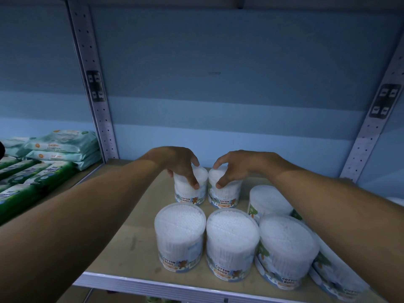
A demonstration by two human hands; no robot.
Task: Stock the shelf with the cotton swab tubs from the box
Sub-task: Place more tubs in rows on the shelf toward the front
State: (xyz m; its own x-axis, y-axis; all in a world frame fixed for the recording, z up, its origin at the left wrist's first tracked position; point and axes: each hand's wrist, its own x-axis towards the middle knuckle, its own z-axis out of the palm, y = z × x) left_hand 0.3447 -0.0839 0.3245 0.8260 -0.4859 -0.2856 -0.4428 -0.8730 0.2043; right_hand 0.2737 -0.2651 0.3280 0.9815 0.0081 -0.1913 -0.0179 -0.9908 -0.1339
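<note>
Two clear cotton swab tubs stand side by side at the back of the wooden shelf (135, 241). My left hand (178, 165) grips the left back tub (192, 193) from above. The right back tub (225, 195) is held the same way by my right hand (235, 166). Both tubs rest upright on the shelf. In front stand several more tubs, among them a front left one (179, 237), a middle one (231, 243) and a right one (284, 248). The box is not in view.
Packs of wet wipes (65, 147) and green packs (26, 182) fill the neighbouring bay on the left. Perforated metal uprights (98, 110) (371, 132) frame this bay. The shelf's left part and the strip behind the tubs are bare wood. A white front edge (153, 285) borders the shelf.
</note>
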